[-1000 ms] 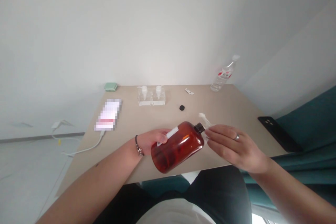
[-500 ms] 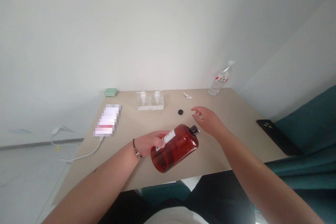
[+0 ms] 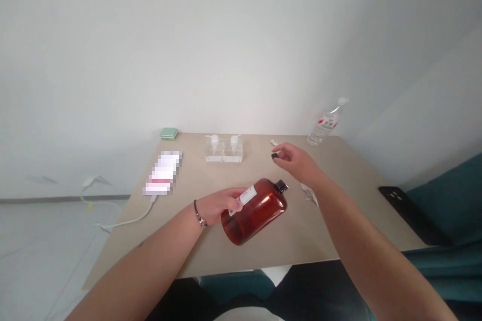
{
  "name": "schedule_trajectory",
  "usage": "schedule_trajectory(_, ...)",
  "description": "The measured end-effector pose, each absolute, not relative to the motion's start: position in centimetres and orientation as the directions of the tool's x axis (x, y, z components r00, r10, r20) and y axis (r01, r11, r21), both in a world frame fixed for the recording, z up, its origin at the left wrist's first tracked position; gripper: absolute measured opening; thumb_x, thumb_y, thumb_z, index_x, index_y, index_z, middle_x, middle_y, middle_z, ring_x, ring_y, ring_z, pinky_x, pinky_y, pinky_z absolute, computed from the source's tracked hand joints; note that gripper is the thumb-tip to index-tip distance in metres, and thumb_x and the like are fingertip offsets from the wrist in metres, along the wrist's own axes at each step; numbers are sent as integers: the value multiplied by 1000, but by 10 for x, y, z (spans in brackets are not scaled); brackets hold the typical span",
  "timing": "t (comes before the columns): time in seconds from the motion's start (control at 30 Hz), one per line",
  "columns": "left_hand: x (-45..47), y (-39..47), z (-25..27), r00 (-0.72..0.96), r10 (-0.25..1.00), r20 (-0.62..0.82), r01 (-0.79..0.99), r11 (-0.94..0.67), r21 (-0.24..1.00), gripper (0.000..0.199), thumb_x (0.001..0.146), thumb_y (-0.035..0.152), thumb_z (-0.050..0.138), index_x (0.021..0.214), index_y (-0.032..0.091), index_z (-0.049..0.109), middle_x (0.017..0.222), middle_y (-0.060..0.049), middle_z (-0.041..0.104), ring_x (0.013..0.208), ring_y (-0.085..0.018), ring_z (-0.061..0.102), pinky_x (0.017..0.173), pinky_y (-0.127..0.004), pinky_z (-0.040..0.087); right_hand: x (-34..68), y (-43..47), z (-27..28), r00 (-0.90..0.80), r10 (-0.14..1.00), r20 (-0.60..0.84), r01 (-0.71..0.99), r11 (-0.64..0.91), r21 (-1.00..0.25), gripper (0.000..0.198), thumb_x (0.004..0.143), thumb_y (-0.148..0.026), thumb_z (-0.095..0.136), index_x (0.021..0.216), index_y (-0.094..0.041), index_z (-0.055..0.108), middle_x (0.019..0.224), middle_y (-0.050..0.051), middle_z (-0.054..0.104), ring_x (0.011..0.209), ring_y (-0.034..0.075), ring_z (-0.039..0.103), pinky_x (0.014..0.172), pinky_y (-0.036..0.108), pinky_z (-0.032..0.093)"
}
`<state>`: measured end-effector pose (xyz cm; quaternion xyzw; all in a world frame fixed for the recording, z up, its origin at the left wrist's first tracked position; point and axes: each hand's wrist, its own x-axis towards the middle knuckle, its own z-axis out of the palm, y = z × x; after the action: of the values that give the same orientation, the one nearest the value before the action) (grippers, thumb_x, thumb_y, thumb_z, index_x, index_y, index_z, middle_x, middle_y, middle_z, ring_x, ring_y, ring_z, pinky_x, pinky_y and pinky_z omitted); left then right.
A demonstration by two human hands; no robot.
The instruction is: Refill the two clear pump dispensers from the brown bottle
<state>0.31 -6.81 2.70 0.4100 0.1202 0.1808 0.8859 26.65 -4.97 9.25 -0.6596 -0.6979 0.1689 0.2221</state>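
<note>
My left hand (image 3: 223, 204) is wrapped round a large red-brown bottle (image 3: 258, 215) with a white label. The bottle is tilted, its dark ridged neck (image 3: 281, 186) pointing up and to the right. Between the thumb and fingers of my right hand (image 3: 295, 161) is a small black cap (image 3: 274, 156), held just above the table beyond the neck. A crumpled white scrap (image 3: 309, 193) lies partly hidden beneath my right forearm.
Two clear pump bottles (image 3: 223, 151) stand side by side near the wall. A clear water bottle (image 3: 324, 128) is at the back right, a green case (image 3: 168, 133) at the back left. A phone (image 3: 163, 173) on a white cable lies left, a black phone case (image 3: 412, 214) right.
My right hand has moved left and taken the black cap off the table. The white scrap now shows under my right forearm. My left hand still holds the bottle; the view has shifted slightly.
</note>
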Motion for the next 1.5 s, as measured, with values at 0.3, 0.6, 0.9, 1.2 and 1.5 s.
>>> schedule_trajectory(0.3,5,-69,32,934,356,-9,-229,619,751,56,66,36,88,115,12,74,101,-10,75,81,-17,69,73,-25,53,272,-125,144,-300,952,61,611,241,-754,32,82,-50,76,102,-25,79,97,7,78,89,23,68,82,37,51)
schedule_trajectory(0.6,-1,-67,27,931,357,-78,-148,564,812,61,59,38,93,110,11,73,90,-6,73,72,-14,64,66,-23,49,255,-117,150,-338,928,-157,763,173,-623,59,88,-74,54,68,-20,70,58,3,64,55,16,54,54,30,37)
schedule_trajectory(0.9,2,-69,30,930,350,-108,-122,574,810,63,58,41,93,110,11,74,89,-5,72,71,-13,63,67,-23,50,263,-132,153,-405,906,-126,665,196,-721,52,82,-65,72,111,-21,72,84,3,72,71,17,61,63,29,44)
schedule_trajectory(1.2,1,-70,31,929,353,-112,-112,556,824,64,57,41,93,111,12,74,88,-4,73,72,-14,62,67,-23,49,265,-136,150,-399,916,-48,622,231,-748,47,91,-63,62,108,-20,72,86,5,73,73,18,63,65,29,46)
schedule_trajectory(1.5,-1,-69,26,938,325,-120,-112,612,783,62,58,41,91,110,12,76,91,-6,75,71,-14,65,65,-22,51,257,-144,144,-484,875,8,739,414,-531,32,101,-48,50,111,-21,65,85,5,70,73,19,61,67,31,42)
